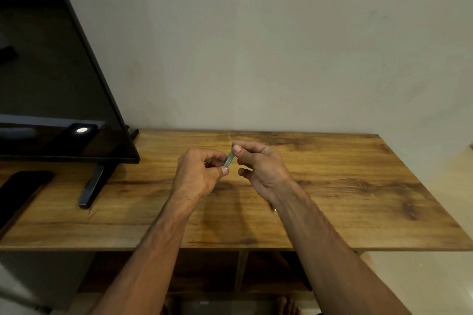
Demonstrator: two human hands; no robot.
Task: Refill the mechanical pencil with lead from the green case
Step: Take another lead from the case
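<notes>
Both hands hold a small green lead case (229, 158) above the middle of the wooden table (332, 186). My left hand (198, 174) grips the lower end between thumb and fingers. My right hand (261, 165) pinches the upper end with thumb and forefinger. The case tilts up to the right and shows a pale label. A dark slim tip (272, 208), perhaps the mechanical pencil, peeks out from under my right wrist on the table; most of it is hidden.
A large dark TV screen (51, 84) stands at the left on a black foot (92, 186). A black flat object (20, 192) lies at the far left. A pale wall rises behind the table. Shelves sit below the front edge.
</notes>
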